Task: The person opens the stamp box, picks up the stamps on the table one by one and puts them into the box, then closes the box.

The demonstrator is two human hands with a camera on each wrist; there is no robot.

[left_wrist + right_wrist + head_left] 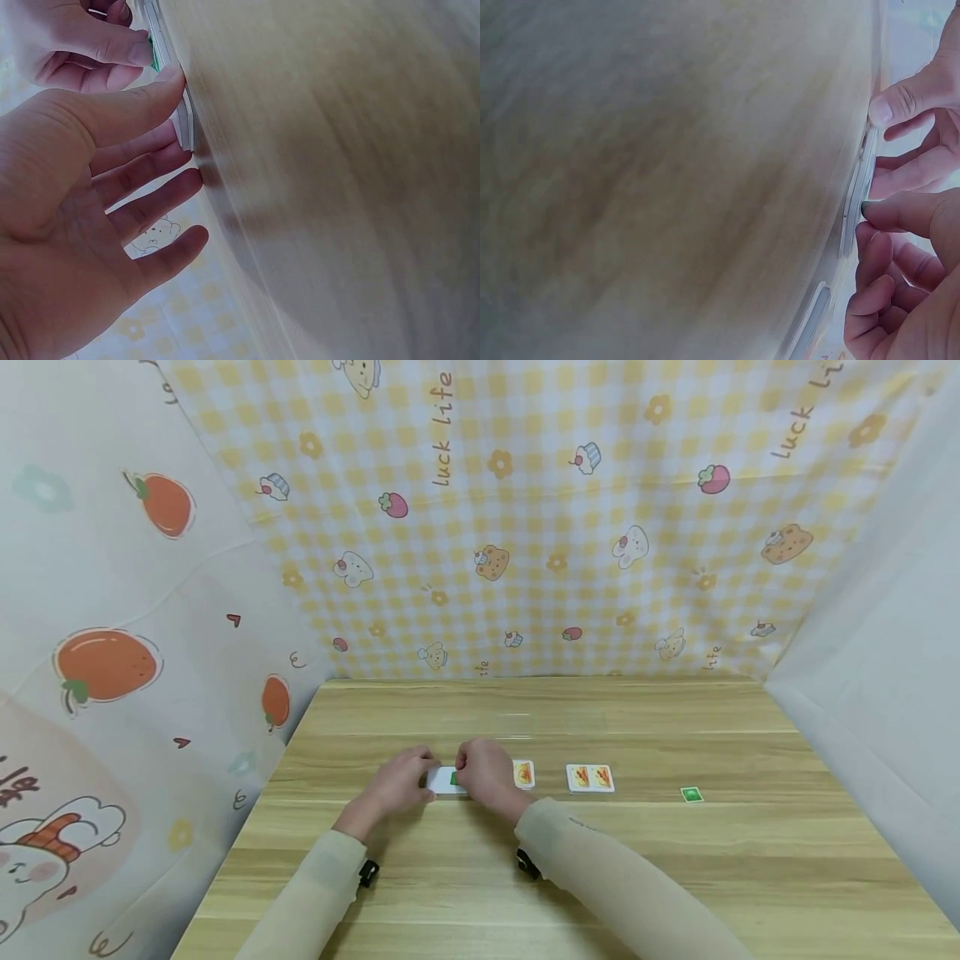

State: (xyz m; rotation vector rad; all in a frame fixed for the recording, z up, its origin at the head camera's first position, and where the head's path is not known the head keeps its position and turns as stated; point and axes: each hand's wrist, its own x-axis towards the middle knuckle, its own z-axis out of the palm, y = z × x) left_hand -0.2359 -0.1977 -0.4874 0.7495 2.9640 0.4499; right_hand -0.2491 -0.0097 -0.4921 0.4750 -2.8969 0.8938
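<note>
A white card (442, 780) lies flat near the middle of the wooden table. My left hand (399, 782) holds its left end between thumb and fingers; in the left wrist view the left hand (97, 172) pinches the edge of a thin white stack (183, 124), its other fingers spread. My right hand (489, 777) is over the card's right part, fingers curled, pinching a small green piece (455, 778) against the white surface. In the right wrist view the right hand (907, 277) has thumb and index together at the green piece (865, 208).
Just right of my right hand lies a card with an orange picture (524, 773). Farther right are a card with two orange pictures (590, 777) and a small green square (692, 794). Transparent flat pieces (514, 725) lie behind. A patterned curtain (540, 527) hangs at the back.
</note>
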